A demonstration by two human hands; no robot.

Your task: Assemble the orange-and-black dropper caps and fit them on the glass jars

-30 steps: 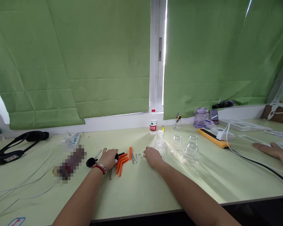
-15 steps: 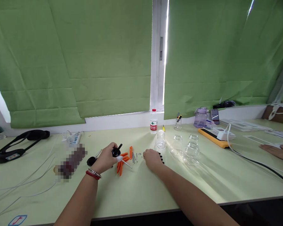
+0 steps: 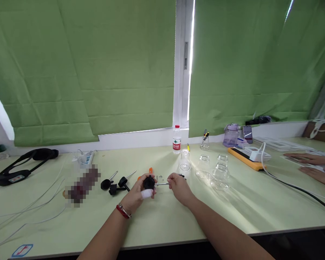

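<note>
Your left hand [image 3: 134, 197] moved right, holding the black knob [image 3: 148, 182] over the counter [image 3: 157, 224]; right hand [image 3: 180, 187] pinched the metal rod [image 3: 162, 183]. Off-axis pull likely risked twisting the knob loose; the white finger wrap [image 3: 146, 194] could've weakened your grip.

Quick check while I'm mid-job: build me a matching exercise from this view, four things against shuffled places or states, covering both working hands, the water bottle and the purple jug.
Column one
1. Left hand
2. Right hand
3. Water bottle
4. Purple jug

Column two
A. Topped with a red cap
B. Fingers at one end of a thin metal rod
C. Beside a phone, near the wall
D. Gripping a round black part

Right pairs: 1-D, 2-B, 3-A, 4-C
</note>
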